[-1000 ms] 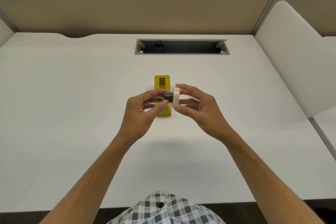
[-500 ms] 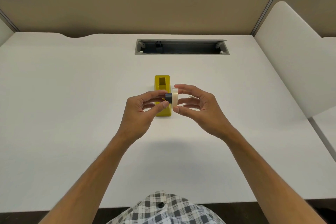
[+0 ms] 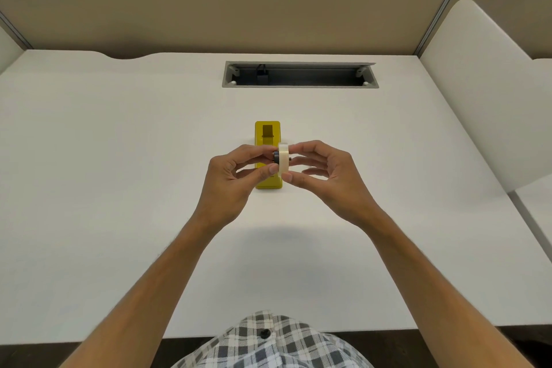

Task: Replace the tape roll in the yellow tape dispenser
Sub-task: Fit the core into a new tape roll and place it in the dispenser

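Observation:
The yellow tape dispenser [image 3: 267, 136] lies flat on the white desk [image 3: 119, 158], its near half hidden behind my fingers. Above it I hold a whitish tape roll [image 3: 283, 158] edge-on, pinched at top and bottom by my right hand [image 3: 325, 176]. A dark spool core [image 3: 275, 156] sticks out of the roll's left side, and only a short stub of it shows. My left hand [image 3: 231, 179] grips that core with thumb and fingertips.
A grey cable slot [image 3: 300, 75] with a black plug is set into the desk behind the dispenser. A tan partition [image 3: 239, 3] closes the back, and a cream divider [image 3: 484, 92] stands on the right. My checked shirt shows at the near edge.
The dark core has slid further into the tape roll, so less of it shows. Both hands stayed almost in place above the dispenser, drawing slightly closer together.

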`<state>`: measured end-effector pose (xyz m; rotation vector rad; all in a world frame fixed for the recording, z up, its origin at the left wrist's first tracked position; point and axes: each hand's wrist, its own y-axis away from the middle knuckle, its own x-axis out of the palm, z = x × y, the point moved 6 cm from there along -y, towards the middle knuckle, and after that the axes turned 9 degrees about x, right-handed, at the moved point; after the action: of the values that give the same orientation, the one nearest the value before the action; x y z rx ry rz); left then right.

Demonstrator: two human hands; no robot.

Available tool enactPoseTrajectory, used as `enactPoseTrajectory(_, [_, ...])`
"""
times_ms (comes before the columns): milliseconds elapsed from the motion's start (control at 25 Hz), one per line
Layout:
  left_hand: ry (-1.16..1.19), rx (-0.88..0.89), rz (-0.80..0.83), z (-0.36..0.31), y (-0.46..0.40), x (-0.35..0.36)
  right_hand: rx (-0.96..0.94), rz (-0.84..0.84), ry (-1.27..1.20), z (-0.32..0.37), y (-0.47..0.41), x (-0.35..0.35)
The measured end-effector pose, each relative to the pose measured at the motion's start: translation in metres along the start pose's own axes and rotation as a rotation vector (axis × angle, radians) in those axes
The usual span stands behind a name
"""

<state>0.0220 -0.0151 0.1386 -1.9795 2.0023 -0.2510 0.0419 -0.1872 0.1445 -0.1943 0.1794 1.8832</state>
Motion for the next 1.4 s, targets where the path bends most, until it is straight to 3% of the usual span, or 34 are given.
enactPoseTrajectory(280, [0.042,0.014,-0.02,0.001,-0.001,0.001,0.002,-0.147,-0.027,0.004,0.002,-0.001])
enactPoseTrajectory(840, [0.056,0.007,0.007,0.0,-0.002,-0.002,0.038,-0.153,-0.033,0.004,0.004,0.006])
enactPoseTrajectory(960, [0.06,0.004,-0.011,0.001,-0.001,-0.001,0.005,-0.278,0.077,0.01,0.007,0.005])
enactPoseTrajectory(1200, [-0.121,0.095,-0.039,0.001,-0.002,-0.002,-0.158,-0.557,0.581,0.027,0.014,0.017])
enactPoseTrajectory(1400, [-0.269,0.236,-0.021,-0.003,-0.004,-0.001,-0.109,-0.641,0.644,0.029,0.014,0.023])
